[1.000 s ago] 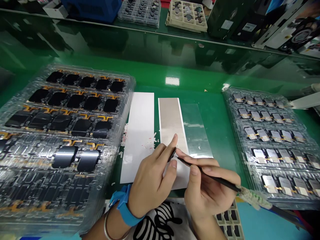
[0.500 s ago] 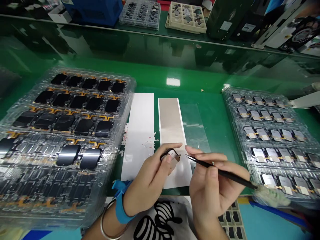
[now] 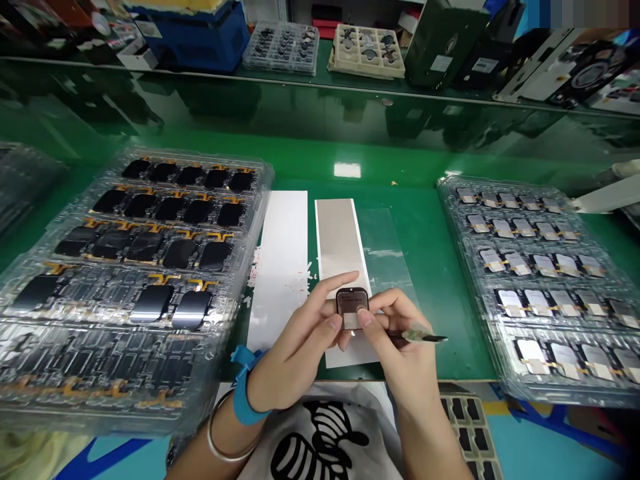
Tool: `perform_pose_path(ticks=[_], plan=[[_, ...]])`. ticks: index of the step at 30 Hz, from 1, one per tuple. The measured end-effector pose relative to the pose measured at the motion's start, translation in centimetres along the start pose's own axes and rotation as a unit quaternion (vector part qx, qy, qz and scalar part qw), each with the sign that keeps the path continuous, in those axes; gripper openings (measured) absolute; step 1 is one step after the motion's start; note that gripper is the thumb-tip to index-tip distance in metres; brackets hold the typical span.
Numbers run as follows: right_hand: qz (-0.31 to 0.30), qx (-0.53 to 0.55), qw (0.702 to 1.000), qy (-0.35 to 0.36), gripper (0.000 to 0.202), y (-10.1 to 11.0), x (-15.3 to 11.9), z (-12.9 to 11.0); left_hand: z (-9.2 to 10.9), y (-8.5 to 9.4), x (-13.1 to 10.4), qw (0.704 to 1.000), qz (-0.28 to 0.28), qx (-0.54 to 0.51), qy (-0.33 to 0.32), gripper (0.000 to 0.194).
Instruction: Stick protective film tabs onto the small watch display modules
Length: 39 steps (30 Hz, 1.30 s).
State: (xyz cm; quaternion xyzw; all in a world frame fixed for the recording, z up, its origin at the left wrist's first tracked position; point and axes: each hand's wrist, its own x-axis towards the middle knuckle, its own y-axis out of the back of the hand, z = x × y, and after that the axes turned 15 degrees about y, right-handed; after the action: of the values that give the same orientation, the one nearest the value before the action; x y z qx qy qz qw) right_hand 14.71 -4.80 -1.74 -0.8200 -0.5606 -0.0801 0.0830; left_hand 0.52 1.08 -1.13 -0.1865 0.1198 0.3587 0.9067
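As left hand [image 3: 299,353] and right hand [image 3: 407,360], with tool [image 3: 420,335], grip a module [image 3: 349,303], apparently pressing it, the next move needs even force.

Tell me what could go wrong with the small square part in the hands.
The small square part could slip from between the left hand and right hand. The tool also tucked in the right hand might knock or scratch it. Loose scraps beside the white strip could stick to it.

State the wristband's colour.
The wristband is bright blue, seen best in the head view.
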Motion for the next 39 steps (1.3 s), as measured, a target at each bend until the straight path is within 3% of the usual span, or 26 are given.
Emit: perform_pose_path(ticks=[5,12,20,26,28,31,33,35,37,39], plan=[[0.003,0.015,1.000,-0.008,0.018,0.7,0.0,0.0,-0.7,-0.1,0.0,0.993,0.025,0.094,-0.067,0.050],[-0.031,0.004,0.999,0.029,0.009,0.8,-0.3,0.0,-0.9,-0.3,0.3,0.987,0.063,0.124,-0.076,0.052],[-0.038,0.005,0.999,0.003,0.009,0.7,0.0,0.1,-1.0,-0.4,0.5,0.978,0.100,0.167,-0.080,0.052],[-0.024,-0.004,1.000,-0.004,0.007,-0.1,-0.3,-0.5,-1.1,-0.4,0.4,0.960,0.141,0.223,-0.094,0.042],[-0.031,-0.027,0.999,0.001,0.006,0.5,-0.2,-1.0,-1.1,-0.4,0.3,0.957,0.148,0.228,-0.105,0.041],[0.003,-0.159,0.986,0.050,0.009,4.1,1.6,-1.9,-1.2,-0.8,0.1,0.959,0.181,0.189,-0.111,0.048],[0.091,-0.271,0.954,0.093,0.017,8.3,4.3,-2.5,-1.2,-1.1,0.0,0.962,0.198,0.159,-0.097,0.051],[0.174,-0.363,0.911,0.085,0.027,13.1,7.7,-2.8,-1.2,-1.4,-0.1,0.966,0.199,0.144,-0.086,0.051],[0.188,-0.374,0.906,0.066,0.035,17.0,11.2,-2.8,-1.4,-1.5,0.0,0.966,0.196,0.146,-0.081,0.048],[0.168,-0.360,0.917,0.044,0.040,18.6,13.8,-2.5,-1.6,-1.3,0.1,0.965,0.195,0.157,-0.073,0.043]])
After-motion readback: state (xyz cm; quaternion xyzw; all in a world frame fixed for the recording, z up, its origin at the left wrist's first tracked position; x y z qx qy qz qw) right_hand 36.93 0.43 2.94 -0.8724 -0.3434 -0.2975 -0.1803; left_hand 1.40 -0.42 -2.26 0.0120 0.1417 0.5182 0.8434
